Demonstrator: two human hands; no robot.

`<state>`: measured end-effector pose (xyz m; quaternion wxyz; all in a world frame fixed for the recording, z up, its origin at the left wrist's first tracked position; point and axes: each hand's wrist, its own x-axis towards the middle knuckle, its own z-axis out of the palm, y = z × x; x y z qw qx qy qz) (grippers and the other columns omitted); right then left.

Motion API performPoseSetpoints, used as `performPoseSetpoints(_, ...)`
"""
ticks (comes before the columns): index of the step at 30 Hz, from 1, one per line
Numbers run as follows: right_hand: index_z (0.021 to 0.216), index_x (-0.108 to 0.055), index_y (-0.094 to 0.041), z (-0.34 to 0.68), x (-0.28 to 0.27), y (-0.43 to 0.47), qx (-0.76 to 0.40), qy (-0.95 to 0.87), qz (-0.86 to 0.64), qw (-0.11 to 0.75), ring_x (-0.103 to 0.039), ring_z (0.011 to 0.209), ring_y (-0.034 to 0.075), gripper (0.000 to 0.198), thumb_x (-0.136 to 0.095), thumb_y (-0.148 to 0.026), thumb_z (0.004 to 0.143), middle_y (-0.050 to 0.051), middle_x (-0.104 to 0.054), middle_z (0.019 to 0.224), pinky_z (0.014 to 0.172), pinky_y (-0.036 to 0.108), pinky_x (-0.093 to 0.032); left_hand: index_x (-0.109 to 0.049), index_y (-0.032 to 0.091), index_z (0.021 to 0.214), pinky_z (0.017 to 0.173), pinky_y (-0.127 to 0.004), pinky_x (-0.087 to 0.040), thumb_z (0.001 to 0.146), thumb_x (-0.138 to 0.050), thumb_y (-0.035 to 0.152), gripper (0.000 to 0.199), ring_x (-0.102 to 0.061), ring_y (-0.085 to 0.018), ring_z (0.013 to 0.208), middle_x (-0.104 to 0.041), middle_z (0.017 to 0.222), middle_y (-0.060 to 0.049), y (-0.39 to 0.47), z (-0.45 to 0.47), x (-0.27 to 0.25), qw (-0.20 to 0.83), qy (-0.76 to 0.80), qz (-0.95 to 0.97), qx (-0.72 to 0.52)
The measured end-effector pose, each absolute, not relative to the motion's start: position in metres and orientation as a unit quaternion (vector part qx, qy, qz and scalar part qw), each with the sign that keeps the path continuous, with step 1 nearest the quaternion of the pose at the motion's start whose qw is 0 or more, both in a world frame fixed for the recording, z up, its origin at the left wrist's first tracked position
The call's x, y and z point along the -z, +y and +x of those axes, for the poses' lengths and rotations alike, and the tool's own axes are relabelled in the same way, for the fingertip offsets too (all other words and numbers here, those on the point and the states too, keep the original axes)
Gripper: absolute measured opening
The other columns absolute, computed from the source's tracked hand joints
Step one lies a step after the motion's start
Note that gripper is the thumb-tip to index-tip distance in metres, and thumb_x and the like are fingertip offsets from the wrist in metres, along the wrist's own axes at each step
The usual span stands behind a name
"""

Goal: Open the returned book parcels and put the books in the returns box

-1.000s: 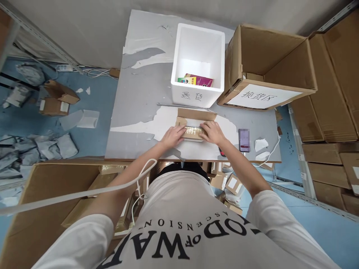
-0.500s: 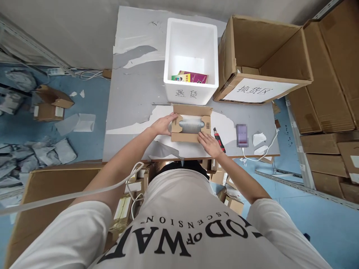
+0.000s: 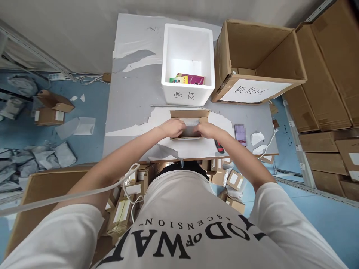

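Observation:
A small open cardboard box [image 3: 189, 113] lies on the table in front of me, its back flap raised. Inside it shows something pale and shiny [image 3: 192, 129], perhaps plastic-wrapped; I cannot make out what it is. My left hand [image 3: 174, 128] dips into the box's left end with its fingers curled. At the right end my right hand [image 3: 208, 130] reaches in, its fingers bent down and closed. What the fingertips of either hand grip is hidden. A red and black utility knife [image 3: 219, 147] lies beside the box, partly covered by my right forearm.
Behind the box stand a white foam bin [image 3: 188, 94] with colourful packets and a large labelled cardboard carton [image 3: 256, 91]. A phone [image 3: 240, 134] and paper scraps [image 3: 256, 139] lie to the right. A white cable [image 3: 84, 193] crosses my left arm.
Both hands have moved from the box's outer edges to its inside ends, with fingers now curled inward. The box's side flaps are now mostly covered by my hands.

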<state>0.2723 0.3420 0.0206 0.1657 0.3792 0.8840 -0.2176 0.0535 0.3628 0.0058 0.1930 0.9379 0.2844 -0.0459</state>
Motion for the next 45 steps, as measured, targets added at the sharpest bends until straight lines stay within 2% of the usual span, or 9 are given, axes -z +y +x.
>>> performPoseSetpoints(5,0.102,-0.074,-0.017,0.239,-0.019,0.346,0.153,0.865,0.359,0.316,-0.067,0.098,0.028,0.032,-0.044,-0.011,0.089,0.015,-0.072,0.103,0.074,0.033,-0.047,-0.076,0.019,0.078,0.081,-0.035,-0.042,0.086,-0.048,0.036,0.033,-0.067,-0.026,0.085,-0.074,0.085,-0.012,0.361,0.087,0.0,0.17,0.283,0.922,0.203)
performPoseSetpoints(9,0.1,-0.074,-0.011,0.246,-0.021,0.337,0.105,0.834,0.439,0.317,-0.065,0.103,0.033,0.033,-0.043,-0.022,0.094,0.021,-0.071,0.103,0.081,0.04,-0.048,-0.076,0.017,0.078,0.091,-0.041,-0.036,0.088,-0.047,0.047,0.043,-0.065,-0.03,0.095,-0.073,0.089,-0.016,0.353,0.085,-0.007,0.117,0.343,0.909,0.204)
performPoseSetpoints(13,0.128,-0.056,-0.002,0.288,-0.01,0.323,0.115,0.818,0.522,0.212,-0.048,0.125,0.042,0.071,-0.044,-0.059,0.088,0.03,-0.051,0.135,0.095,0.049,-0.043,-0.071,0.01,0.109,0.103,-0.051,-0.026,0.081,-0.044,0.07,0.072,-0.048,-0.04,0.123,-0.059,0.126,-0.026,0.336,0.06,-0.009,0.071,0.45,0.874,0.171)
performPoseSetpoints(16,0.151,-0.016,0.0,0.317,0.019,0.304,0.168,0.803,0.56,0.114,-0.018,0.144,0.041,0.11,-0.045,-0.076,0.077,0.029,-0.016,0.156,0.109,0.054,-0.03,-0.04,0.003,0.143,0.111,-0.059,-0.012,0.072,-0.045,0.08,0.105,-0.019,-0.044,0.142,-0.028,0.152,-0.027,0.32,0.04,0.009,0.087,0.528,0.838,0.111)
performPoseSetpoints(19,0.151,0.009,-0.002,0.326,0.056,0.285,0.226,0.783,0.579,0.016,-0.001,0.148,0.036,0.127,-0.053,-0.079,0.071,0.027,0.0,0.158,0.115,0.054,-0.018,-0.009,-0.001,0.151,0.113,-0.059,-0.01,0.059,-0.055,0.084,0.134,-0.007,-0.043,0.145,-0.011,0.157,-0.028,0.308,0.03,0.041,0.147,0.569,0.808,0.047)
performPoseSetpoints(23,0.15,0.016,-0.006,0.321,0.085,0.274,0.239,0.758,0.601,-0.086,0.006,0.148,0.033,0.127,-0.06,-0.071,0.072,0.025,0.012,0.158,0.117,0.05,-0.016,0.005,0.0,0.151,0.115,-0.05,-0.02,0.048,-0.069,0.079,0.15,-0.008,-0.039,0.147,-0.006,0.157,-0.03,0.303,0.029,0.077,0.218,0.569,0.79,-0.072)
performPoseSetpoints(29,0.152,-0.014,-0.011,0.309,0.051,0.287,0.132,0.791,0.597,-0.028,-0.009,0.146,0.039,0.077,-0.044,-0.048,0.092,0.024,-0.014,0.158,0.108,0.07,-0.007,0.011,0.007,0.151,0.116,-0.048,-0.019,0.051,-0.07,0.077,0.147,-0.006,-0.035,0.148,-0.003,0.158,-0.026,0.304,0.031,0.072,0.225,0.588,0.776,-0.037)
performPoseSetpoints(32,0.146,-0.031,-0.008,0.283,0.034,0.31,0.111,0.843,0.526,-0.002,-0.026,0.142,0.032,0.054,-0.037,-0.023,0.094,0.022,-0.03,0.153,0.114,0.058,-0.015,0.011,0.007,0.151,0.116,-0.048,-0.017,0.052,-0.071,0.075,0.146,-0.003,-0.034,0.148,-0.001,0.159,-0.025,0.303,0.032,0.064,0.221,0.596,0.772,-0.017)
performPoseSetpoints(45,0.146,-0.03,-0.006,0.24,0.041,0.347,0.06,0.896,0.429,0.099,-0.043,0.119,0.031,0.054,-0.021,-0.008,0.093,0.023,-0.046,0.137,0.099,0.044,-0.035,0.007,0.007,0.152,0.116,-0.049,-0.019,0.056,-0.068,0.075,0.14,-0.006,-0.034,0.148,-0.004,0.16,-0.021,0.296,0.036,0.064,0.239,0.632,0.737,-0.002)
